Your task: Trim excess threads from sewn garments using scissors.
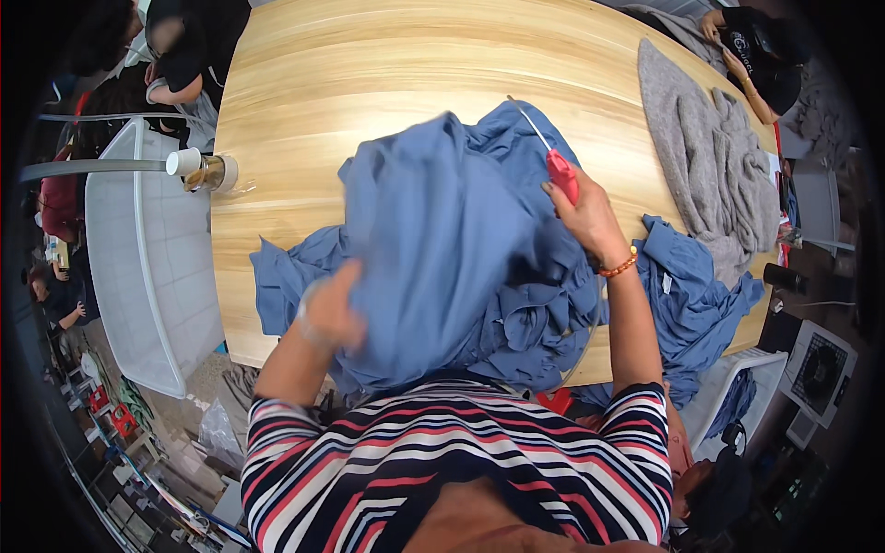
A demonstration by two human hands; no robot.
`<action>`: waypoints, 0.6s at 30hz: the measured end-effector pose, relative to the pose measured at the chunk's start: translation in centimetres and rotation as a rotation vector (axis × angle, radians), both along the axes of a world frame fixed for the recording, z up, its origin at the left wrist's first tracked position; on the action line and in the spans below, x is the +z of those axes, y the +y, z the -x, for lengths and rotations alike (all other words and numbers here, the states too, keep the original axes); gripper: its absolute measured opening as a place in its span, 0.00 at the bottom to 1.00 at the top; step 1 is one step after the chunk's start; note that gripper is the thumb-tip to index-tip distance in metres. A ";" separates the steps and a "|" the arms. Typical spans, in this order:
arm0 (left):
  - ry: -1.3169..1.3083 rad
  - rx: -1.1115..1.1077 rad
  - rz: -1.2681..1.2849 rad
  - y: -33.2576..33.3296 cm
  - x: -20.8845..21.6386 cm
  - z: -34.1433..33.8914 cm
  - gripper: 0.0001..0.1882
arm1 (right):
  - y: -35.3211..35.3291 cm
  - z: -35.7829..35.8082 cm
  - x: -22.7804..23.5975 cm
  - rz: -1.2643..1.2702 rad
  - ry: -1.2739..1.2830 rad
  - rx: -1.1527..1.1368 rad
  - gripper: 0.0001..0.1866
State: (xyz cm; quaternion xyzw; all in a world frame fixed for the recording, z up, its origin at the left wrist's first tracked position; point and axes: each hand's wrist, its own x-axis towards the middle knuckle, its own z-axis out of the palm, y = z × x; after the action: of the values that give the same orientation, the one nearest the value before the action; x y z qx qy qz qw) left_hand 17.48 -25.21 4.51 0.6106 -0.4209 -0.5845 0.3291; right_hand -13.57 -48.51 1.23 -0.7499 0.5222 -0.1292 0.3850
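Note:
Blue garment fabric point(424, 240) lies bunched in front of me on the wooden table, its raised middle part smeared by motion. Blurred too, my left hand point(332, 309) is at the fabric's left side; its fingers cannot be made out. My right hand point(590, 217) is closed around the red handle of a tool point(562, 175) with a long, thin metal shaft. That shaft points up and left, over the far edge of the fabric. Gathered blue folds point(535, 323) lie below my right hand, nearer to my body.
More blue garments point(691, 286) and a grey knit garment point(705, 152) lie along the table's right side. A clear bottle point(212, 172) rests at the left edge, beside a large white bin point(152, 267). Co-workers are at the far left, far right and near right. A fan point(819, 369) stands right.

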 end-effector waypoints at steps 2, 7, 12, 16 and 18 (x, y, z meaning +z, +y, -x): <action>0.735 -0.417 0.562 0.4 4.0 1.2 0.39 | 0.6 0.0 1.3 -0.064 0.005 0.085 0.23; 1.122 0.231 0.237 10.4 3.5 0.4 0.24 | 6.7 1.1 -1.8 -0.120 0.023 0.562 0.24; 0.720 0.797 -0.174 20.8 -4.0 -3.1 0.19 | 13.0 1.7 1.3 -0.427 0.254 0.748 0.22; -0.026 1.014 -0.507 25.8 -10.7 -6.2 0.17 | 15.4 2.6 2.3 -0.634 0.227 0.805 0.23; -0.777 0.869 -0.206 23.6 -12.1 -7.2 0.18 | 15.6 2.8 2.0 -0.747 0.234 0.804 0.24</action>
State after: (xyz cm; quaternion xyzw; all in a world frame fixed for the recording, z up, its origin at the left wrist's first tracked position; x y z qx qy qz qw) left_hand 24.65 -1.64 -7.60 0.9252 -0.1632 -0.1676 0.2989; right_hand -16.40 -32.92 3.28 -0.7120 0.2445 0.3055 0.5831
